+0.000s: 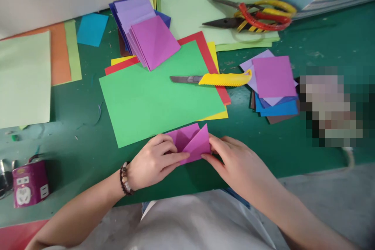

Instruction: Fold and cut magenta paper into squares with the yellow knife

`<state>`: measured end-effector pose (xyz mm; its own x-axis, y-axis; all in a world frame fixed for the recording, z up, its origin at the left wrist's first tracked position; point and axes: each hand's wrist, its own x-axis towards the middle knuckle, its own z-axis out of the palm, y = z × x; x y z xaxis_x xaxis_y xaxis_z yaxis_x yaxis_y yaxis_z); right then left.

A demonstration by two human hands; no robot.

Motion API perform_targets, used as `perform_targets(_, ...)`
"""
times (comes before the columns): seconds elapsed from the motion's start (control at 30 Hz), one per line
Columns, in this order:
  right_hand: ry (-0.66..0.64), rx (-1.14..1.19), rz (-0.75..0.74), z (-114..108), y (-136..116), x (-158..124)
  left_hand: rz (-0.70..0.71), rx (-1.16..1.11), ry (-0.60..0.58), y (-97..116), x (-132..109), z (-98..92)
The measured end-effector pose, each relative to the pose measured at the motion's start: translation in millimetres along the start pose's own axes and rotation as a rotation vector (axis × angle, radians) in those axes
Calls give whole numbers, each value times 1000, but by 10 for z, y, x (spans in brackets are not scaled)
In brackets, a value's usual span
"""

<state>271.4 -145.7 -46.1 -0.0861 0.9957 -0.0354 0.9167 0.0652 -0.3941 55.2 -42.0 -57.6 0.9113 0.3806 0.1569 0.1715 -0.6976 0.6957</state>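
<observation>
head view: both hands on a folded purple paper (191, 142) at the near edge of the green table (293, 152).

left hand (154, 162) lies over the sheet's left side, fingers (175, 158) stretched flat along it and pressing it down, which looks like pinning the fold rather than clenching. right hand (237, 164) meets the right corner, fingertips (212, 146) pinching lightly at the raised triangular flap, so the paper is held between both hands and the table. it overlaps the near edge of a big green sheet (155, 97). beyond that, a yellow utility knife (216, 79) lies blade out on the stacked sheets, a fanned purple stack (146, 35) sits further back, more squares (272, 82) to the right, and scissors (252, 15) are parked well away.
</observation>
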Motion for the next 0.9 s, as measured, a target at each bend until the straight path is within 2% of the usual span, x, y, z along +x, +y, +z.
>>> perform_targets(0.3, 130, 107, 81, 85, -51, -100, 49, 48, 14, -4, 40, -3)
perform_targets(0.7, 81, 45, 38, 74, -52, -89, 48, 24, -90, -45, 25, -74)
perform_targets(0.9, 98, -16, 42, 90, -84, -65, 57, 45, -133, -56, 13, -88)
